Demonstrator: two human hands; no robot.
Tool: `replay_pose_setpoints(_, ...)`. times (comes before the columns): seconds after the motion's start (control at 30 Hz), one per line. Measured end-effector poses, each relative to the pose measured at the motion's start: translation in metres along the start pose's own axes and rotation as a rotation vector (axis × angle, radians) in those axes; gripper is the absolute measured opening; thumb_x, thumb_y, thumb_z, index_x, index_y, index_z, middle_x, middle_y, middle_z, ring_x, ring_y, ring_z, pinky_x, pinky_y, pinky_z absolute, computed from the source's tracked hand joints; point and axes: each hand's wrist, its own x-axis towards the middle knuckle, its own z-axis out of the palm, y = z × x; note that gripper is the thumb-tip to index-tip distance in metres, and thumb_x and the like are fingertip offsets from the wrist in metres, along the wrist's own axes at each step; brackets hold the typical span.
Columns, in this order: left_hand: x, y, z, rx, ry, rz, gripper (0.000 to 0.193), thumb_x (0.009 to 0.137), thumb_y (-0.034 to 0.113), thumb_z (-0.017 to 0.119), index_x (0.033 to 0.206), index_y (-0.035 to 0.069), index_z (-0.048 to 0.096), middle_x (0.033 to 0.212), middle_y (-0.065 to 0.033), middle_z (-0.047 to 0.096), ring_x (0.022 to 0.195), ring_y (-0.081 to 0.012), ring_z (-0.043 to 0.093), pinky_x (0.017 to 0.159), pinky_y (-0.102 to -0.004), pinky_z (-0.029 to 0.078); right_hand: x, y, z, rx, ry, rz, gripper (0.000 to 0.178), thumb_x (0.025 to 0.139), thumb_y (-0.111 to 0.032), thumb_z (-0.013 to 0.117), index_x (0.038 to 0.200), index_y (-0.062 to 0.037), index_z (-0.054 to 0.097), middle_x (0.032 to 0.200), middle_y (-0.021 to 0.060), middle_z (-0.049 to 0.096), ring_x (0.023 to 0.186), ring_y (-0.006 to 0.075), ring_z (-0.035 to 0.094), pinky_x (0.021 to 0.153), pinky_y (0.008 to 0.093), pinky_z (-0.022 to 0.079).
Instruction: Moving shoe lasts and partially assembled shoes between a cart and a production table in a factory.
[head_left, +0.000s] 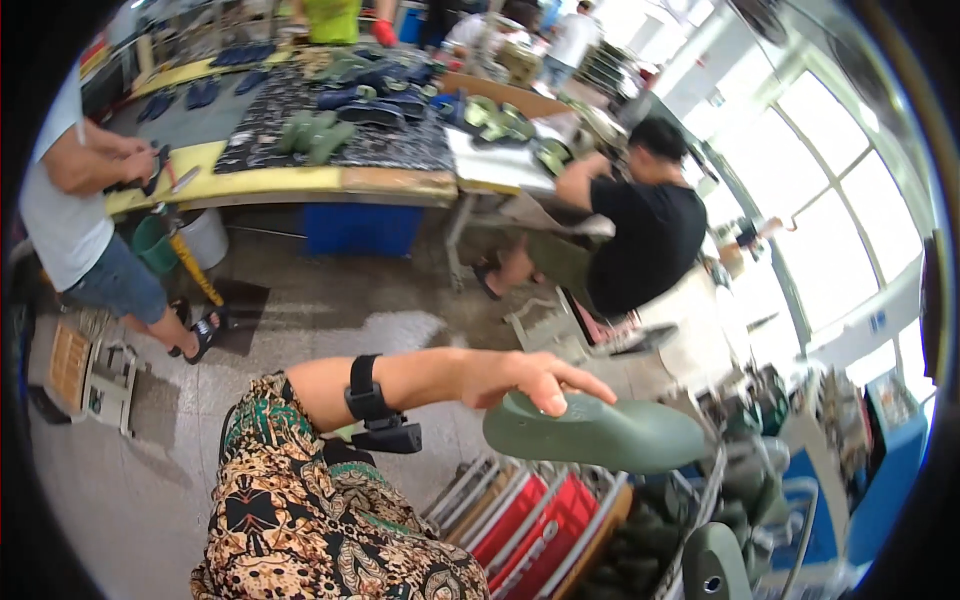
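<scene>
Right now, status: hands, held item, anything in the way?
Left hand holds green shoe-shaped piece. Right hand out of view. Red-panelled rack lower in frame; nothing visibly blocking.

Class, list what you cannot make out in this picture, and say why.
Head view:
- Right hand: out of frame.
- Left hand: palm hidden behind its own back.
- Green shoe form: far side turned away.
- Second form: lower end cut by bottom edge.
- Person in lime shirt: head cut by top edge.

A green shoe-shaped piece (630,438) is held by the left hand (525,380) near a red panel (567,508); on the table (290,181) beyond, green and dark shoes (375,112) are laid.
</scene>
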Motion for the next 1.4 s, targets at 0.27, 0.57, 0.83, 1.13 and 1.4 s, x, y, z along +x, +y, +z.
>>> replay_pose_setpoints(0.27, -0.199, 0.015, -0.117, -0.196, 0.662, 0.05, 0.072, 0.071, 0.035, 0.054, 0.131, 0.002, 0.033, 0.122, -0.0117, 0.046, 0.108, -0.0195, 0.046, 0.089, -0.0288, 0.036, 0.182, -0.148, 0.202, 0.658, -0.765, 0.463, 0.045, 0.075, -0.015, 0.055, 0.115, 0.0057, 0.046, 0.113, 0.0134, 0.048, 0.099, 0.0228, 0.048, 0.089, 0.0315, 0.036)
replay_pose_setpoints(0.57, -0.372, 0.043, -0.157, -0.293, 1.448, 0.396, 0.049, 0.076, 0.029, 0.053, 0.119, 0.005, 0.046, 0.105, -0.0058, 0.055, 0.092, -0.014, 0.053, 0.077, -0.0285, 0.044, 0.257, -0.216, 0.524, 1.067, -1.236, 0.367, 0.05, 0.066, -0.018, 0.062, 0.101, 0.0138, 0.049, 0.079, 0.0188, 0.059, 0.061, 0.0264, 0.061, 0.042, 0.0292, 0.045)
replay_pose_setpoints(0.83, -0.436, 0.079, -0.234, -0.301, 1.879, 0.642, 0.038, 0.074, 0.029, 0.056, 0.104, 0.006, 0.054, 0.093, -0.0052, 0.058, 0.082, -0.0162, 0.056, 0.073, -0.0303, 0.045, 0.361, -0.343, 0.663, 1.423, -1.491, 0.262, 0.047, 0.071, -0.019, 0.058, 0.099, 0.0161, 0.047, 0.078, 0.0202, 0.06, 0.057, 0.0295, 0.061, 0.037, 0.0277, 0.042)
replay_pose_setpoints(1.13, -0.5, 0.164, -0.425, -0.383, 2.041, 0.755, 0.04, 0.074, 0.03, 0.06, 0.104, 0.005, 0.056, 0.097, -0.0076, 0.06, 0.087, -0.0203, 0.057, 0.078, -0.0331, 0.045, 0.496, -0.552, 0.811, 1.404, -1.895, 0.329, 0.04, 0.08, -0.021, 0.049, 0.108, 0.0083, 0.047, 0.093, 0.0172, 0.06, 0.074, 0.0297, 0.063, 0.048, 0.0248, 0.045)
replay_pose_setpoints(1.4, -0.53, 0.169, -0.512, 0.666, 2.495, -0.241, 0.053, 0.076, 0.032, 0.058, 0.115, -0.003, 0.049, 0.123, -0.0202, 0.045, 0.108, -0.0313, 0.049, 0.091, -0.0338, 0.038, 0.551, -0.754, 0.966, 1.349, -1.939, 0.507, 0.027, 0.082, -0.02, 0.049, 0.101, -0.0005, 0.051, 0.09, 0.0153, 0.06, 0.07, 0.0291, 0.062, 0.046, 0.0236, 0.046)
